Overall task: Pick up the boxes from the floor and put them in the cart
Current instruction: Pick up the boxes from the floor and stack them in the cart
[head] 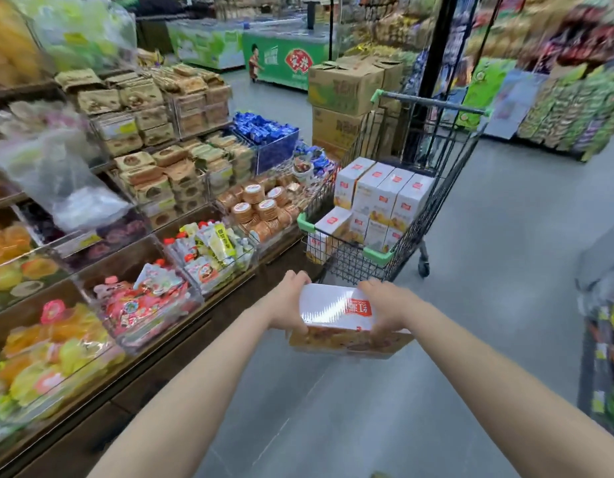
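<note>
your left hand and right hand each grip an end of a white and orange box, held flat above the grey floor, just short of the cart. beyond, the cart's basket holds more such boxes standing upright, beside the snack shelves.

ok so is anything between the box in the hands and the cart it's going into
Nothing visible blocks it. The white and orange cardboard box, held by the left hand and right hand, sits just short of the black wire cart. It must clear the near rim; the boxes already inside leave little room.
</note>
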